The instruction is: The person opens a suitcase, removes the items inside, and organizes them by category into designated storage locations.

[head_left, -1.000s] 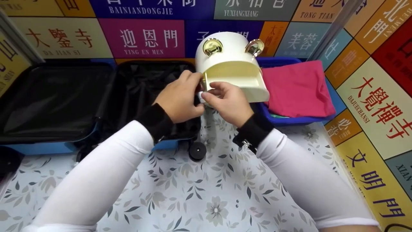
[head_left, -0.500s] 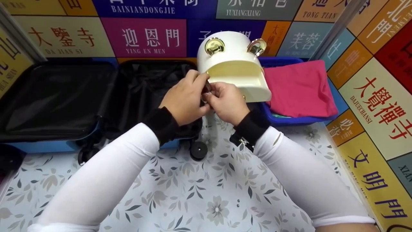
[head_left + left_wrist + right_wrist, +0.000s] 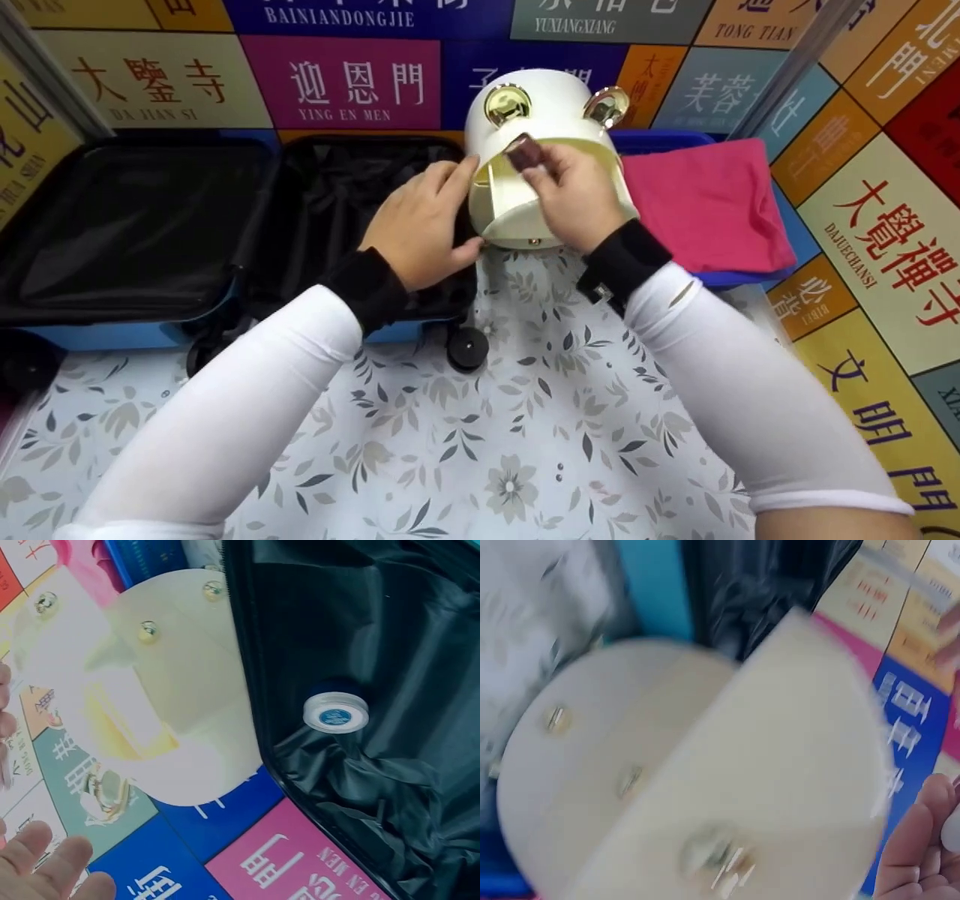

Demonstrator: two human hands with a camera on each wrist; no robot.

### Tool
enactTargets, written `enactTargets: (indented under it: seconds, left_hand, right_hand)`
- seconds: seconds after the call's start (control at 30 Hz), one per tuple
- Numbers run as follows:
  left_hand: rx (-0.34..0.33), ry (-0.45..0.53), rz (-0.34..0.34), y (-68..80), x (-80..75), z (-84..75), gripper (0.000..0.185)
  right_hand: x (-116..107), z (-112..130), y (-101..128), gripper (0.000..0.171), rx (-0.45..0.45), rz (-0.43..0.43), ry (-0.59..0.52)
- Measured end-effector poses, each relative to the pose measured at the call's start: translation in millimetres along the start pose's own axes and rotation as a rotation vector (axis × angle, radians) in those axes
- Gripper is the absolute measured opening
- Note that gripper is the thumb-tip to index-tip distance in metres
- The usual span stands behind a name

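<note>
Tipped up since a moment ago, the white box now shows its underside and open front beside the open suitcase. Right hand has parted from the left and lifted, pinching a small dark piece at the box mouth. Left hand rests open-fingered against the box's side, steadying it.

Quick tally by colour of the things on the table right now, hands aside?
Cream: 1, the round case with gold knobs
Black: 1, the open suitcase
Blue: 1, the bin
Pink: 1, the folded cloth
Dark brown: 1, the small item pinched by the right hand
White: 1, the small cap in the suitcase
Total: 6
</note>
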State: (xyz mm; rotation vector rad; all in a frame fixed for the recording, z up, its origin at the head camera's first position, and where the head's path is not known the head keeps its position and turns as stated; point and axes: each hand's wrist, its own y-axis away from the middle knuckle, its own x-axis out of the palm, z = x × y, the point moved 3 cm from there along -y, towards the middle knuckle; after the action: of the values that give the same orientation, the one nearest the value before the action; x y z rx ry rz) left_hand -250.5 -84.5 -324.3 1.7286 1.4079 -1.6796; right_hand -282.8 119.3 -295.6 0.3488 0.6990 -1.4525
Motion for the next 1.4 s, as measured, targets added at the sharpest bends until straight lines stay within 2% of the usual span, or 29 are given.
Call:
enactTargets:
  seconds: [0.27,0.57,0.77,1.03,1.27,1.4]
  left_hand:
    - [-0.049,-0.031,0.043,9.8,2.1,21.2,0.095]
    - [-0.118,-0.064,0.086,16.6,7.2,39.1,0.094]
    - [-0.135,-0.085,0.119,20.2,11.6,44.2,0.095]
    - [-0.148,-0.088,0.136,21.7,14.4,45.9,0.096]
    - [-0.151,-0.092,0.150,23.4,16.5,46.7,0.096]
    - [-0.160,-0.092,0.156,24.6,15.9,48.4,0.096]
  right_hand:
    - [-35.4,-29.1,-22.4,0.033,0.080,0.022,0.189]
    - [-47.0,-57.5,-36.3,0.038,0.074,0.098,0.316]
    - [-53.1,-64.0,-43.0,0.038,0.072,0.192,0.403]
    - [-54.9,-68.3,-53.4,0.043,0.093,0.362,0.507]
    - [-56.1,-73.0,-61.9,0.048,0.163,0.503,0.560]
    - [-57.0,-73.8,-64.3,0.054,0.197,0.540,0.568]
